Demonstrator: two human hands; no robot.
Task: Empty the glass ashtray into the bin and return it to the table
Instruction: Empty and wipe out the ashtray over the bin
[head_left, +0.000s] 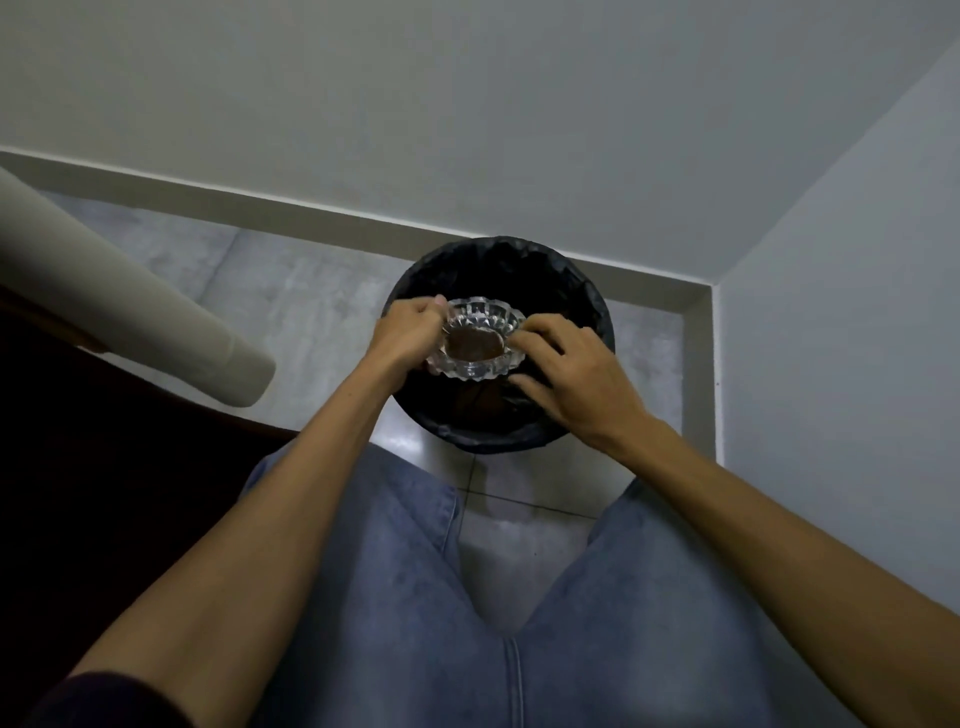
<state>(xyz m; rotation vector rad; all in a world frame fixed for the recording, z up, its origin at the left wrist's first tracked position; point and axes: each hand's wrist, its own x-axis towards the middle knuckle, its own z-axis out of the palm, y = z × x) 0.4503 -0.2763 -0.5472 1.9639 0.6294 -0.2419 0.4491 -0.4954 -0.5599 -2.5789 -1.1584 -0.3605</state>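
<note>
A clear, fluted glass ashtray with a brown layer in its bowl hangs over the mouth of a round bin lined with a black bag. The ashtray looks roughly level, tilted slightly toward me. My left hand grips its left rim with fingers closed. My right hand is at the right rim with fingertips touching it and the other fingers spread above the bin.
The bin stands on a grey tiled floor in a room corner, close to the walls and a pale skirting board. A beige padded armrest and dark furniture lie to the left. My jeans-clad legs are below.
</note>
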